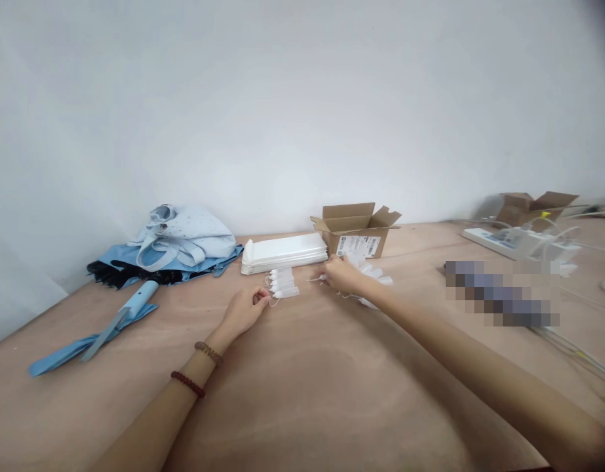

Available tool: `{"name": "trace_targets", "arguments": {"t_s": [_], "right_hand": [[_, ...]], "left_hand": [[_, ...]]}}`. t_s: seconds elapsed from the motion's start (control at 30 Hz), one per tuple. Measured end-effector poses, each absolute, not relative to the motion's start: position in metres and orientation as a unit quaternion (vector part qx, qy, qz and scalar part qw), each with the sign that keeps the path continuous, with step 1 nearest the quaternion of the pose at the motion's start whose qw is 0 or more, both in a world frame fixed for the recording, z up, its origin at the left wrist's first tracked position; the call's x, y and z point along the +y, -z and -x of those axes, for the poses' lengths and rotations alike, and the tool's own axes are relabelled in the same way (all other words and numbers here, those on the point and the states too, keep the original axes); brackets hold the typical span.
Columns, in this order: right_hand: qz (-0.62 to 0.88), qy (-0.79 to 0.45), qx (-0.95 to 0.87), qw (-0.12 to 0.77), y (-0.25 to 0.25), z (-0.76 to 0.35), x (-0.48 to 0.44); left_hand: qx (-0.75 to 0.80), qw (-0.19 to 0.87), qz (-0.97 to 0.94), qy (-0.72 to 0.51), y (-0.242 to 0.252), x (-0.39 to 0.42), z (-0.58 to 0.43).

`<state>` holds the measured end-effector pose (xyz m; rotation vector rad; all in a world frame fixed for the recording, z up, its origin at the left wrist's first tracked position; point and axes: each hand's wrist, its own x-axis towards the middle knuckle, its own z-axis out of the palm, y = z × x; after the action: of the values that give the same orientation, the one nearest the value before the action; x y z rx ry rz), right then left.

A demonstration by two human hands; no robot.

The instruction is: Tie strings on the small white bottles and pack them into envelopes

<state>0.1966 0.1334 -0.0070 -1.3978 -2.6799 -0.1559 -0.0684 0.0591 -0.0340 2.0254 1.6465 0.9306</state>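
My left hand (246, 309) rests on the table with thumb and fingers curled together, touching or nearly touching a thin white loop. This loop comes from a row of small translucent bottles (284, 292) with white ends, lying side by side. My right hand (340, 273) is closed, fingers down, over a loose group of similar bottles (375, 273). A white looped end sticks out left of its fingertips; the rest of that piece is hidden by the hand. Behind the row lies a stack of flat white packets (285, 254).
An open cardboard box (358, 241) with a label stands behind my right hand. A blue umbrella (139, 298) and a pale cloth bag (194, 236) lie at left. At right are a power strip (493, 242) with cables, another box (533, 208) and a pixelated dark object (499, 295).
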Motion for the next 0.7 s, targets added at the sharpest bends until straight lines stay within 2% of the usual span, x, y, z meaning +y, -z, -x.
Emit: {"name": "trace_targets", "arguments": {"t_s": [0.2, 0.33, 0.37, 0.43, 0.5, 0.6, 0.7], "right_hand": [[0.446, 0.056, -0.889, 0.089, 0.006, -0.191, 0.128], [0.433, 0.041, -0.889, 0.145, 0.004, -0.186, 0.106], [0.425, 0.019, -0.889, 0.168, 0.005, -0.185, 0.098], [0.39, -0.123, -0.874, 0.261, 0.009, -0.183, 0.081], [0.389, -0.261, -0.839, 0.276, 0.015, -0.182, 0.067], [0.409, -0.349, -0.793, 0.286, 0.023, -0.182, 0.054], [0.403, -0.384, -0.769, 0.315, 0.028, -0.181, 0.052]], "left_hand": [[0.553, 0.046, -0.735, -0.39, 0.026, 0.048, 0.054], [0.507, 0.013, -0.78, -0.368, 0.027, 0.042, 0.039], [0.498, 0.014, -0.788, -0.361, 0.028, 0.041, 0.036], [0.486, 0.025, -0.796, -0.36, 0.029, 0.038, 0.031], [0.486, 0.035, -0.789, -0.376, 0.028, 0.035, 0.027], [0.491, 0.033, -0.768, -0.41, 0.025, 0.029, 0.022], [0.485, 0.042, -0.77, -0.413, 0.023, 0.025, 0.017]]}}
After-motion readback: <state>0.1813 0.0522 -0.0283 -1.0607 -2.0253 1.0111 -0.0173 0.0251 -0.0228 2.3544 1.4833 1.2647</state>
